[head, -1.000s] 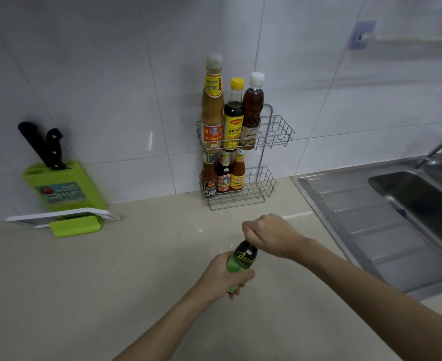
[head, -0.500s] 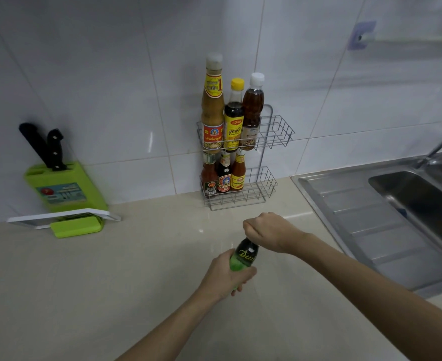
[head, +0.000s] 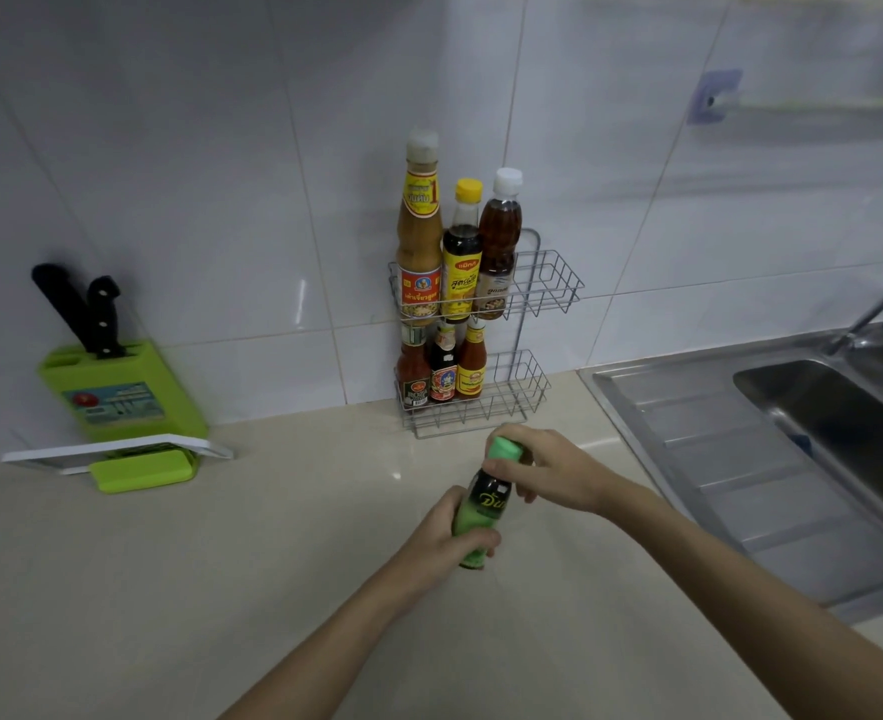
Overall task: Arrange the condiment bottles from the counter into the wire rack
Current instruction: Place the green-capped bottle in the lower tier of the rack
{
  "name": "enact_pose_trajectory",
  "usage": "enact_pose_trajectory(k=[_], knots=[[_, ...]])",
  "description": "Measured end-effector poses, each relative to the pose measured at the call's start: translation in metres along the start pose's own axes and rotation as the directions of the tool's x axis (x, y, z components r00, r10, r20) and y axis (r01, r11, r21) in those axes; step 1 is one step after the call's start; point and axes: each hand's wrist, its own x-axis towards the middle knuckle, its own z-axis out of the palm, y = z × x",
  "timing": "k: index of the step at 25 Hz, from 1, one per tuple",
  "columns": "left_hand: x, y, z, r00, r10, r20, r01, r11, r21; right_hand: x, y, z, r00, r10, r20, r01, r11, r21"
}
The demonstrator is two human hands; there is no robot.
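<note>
A green bottle [head: 486, 504] with a dark label and a green cap is held tilted above the counter. My left hand [head: 442, 537] wraps its lower body. My right hand [head: 548, 472] pinches its neck and cap from the right. The two-tier wire rack [head: 548, 288] stands against the tiled wall behind them. Three tall bottles [head: 455, 262] fill the left of its upper tier. Three small sauce bottles [head: 442, 368] stand at the left of its lower tier. The right part of both tiers holds nothing.
A green knife block [head: 117, 392] with two black-handled knives and a white board [head: 111, 452] sits at the far left by the wall. A steel sink [head: 772, 433] with drainboard and faucet borders the beige counter [head: 169, 589] on the right.
My right hand has slid off the top of the bottle to its side, uncovering the green cap. Both hands and the bottle have moved slightly toward the rack.
</note>
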Motion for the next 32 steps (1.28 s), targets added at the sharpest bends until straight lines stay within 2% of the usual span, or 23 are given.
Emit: enact_pose_trajectory(k=[2, 4, 6, 8, 11, 14, 16, 20, 23, 27, 32], knots=[[0.013, 0.003, 0.003, 0.999, 0.013, -0.045, -0.011, 0.999, 0.041, 0.004, 0.006, -0.009, 0.998, 0.023, -0.063, -0.024, 0.999, -0.021], [0.033, 0.007, 0.004, 0.981, 0.103, -0.167, -0.069, 0.978, 0.196, 0.007, 0.011, -0.018, 0.989, 0.061, -0.138, -0.063, 0.998, -0.006], [0.055, 0.013, 0.002, 0.931, 0.250, -0.265, -0.101, 0.875, 0.473, 0.015, 0.013, -0.027, 0.972, 0.084, -0.219, -0.083, 0.996, 0.016], [0.072, 0.024, 0.001, 0.919, 0.304, -0.251, -0.115, 0.815, 0.567, 0.026, 0.013, -0.035, 0.961, 0.095, -0.258, -0.077, 0.994, 0.080], [0.099, 0.039, -0.005, 0.913, 0.319, -0.255, -0.147, 0.840, 0.523, 0.045, 0.024, -0.046, 0.968, 0.112, -0.223, -0.060, 0.972, 0.227], [0.132, 0.048, -0.012, 0.905, 0.328, -0.271, -0.134, 0.824, 0.550, 0.064, 0.045, -0.050, 0.972, 0.138, -0.190, -0.078, 0.953, 0.293], [0.151, 0.056, -0.014, 0.908, 0.326, -0.262, -0.127, 0.812, 0.569, 0.077, 0.058, -0.049, 0.965, 0.146, -0.216, -0.065, 0.937, 0.342], [0.182, 0.075, -0.017, 0.937, 0.313, -0.157, -0.201, 0.848, 0.491, 0.106, 0.089, -0.060, 0.922, 0.045, -0.384, -0.022, 0.998, 0.064], [0.199, 0.085, -0.021, 0.963, 0.220, -0.153, -0.157, 0.926, 0.343, 0.126, 0.105, -0.066, 0.895, 0.028, -0.444, -0.010, 0.999, 0.044], [0.217, 0.086, -0.026, 0.967, 0.162, -0.197, -0.119, 0.970, 0.212, 0.157, 0.118, -0.067, 0.909, 0.005, -0.417, 0.016, 0.999, 0.047], [0.229, 0.086, -0.026, 0.968, 0.061, -0.243, -0.021, 0.986, 0.164, 0.185, 0.135, -0.071, 0.941, 0.045, -0.335, -0.034, 0.999, 0.038]])
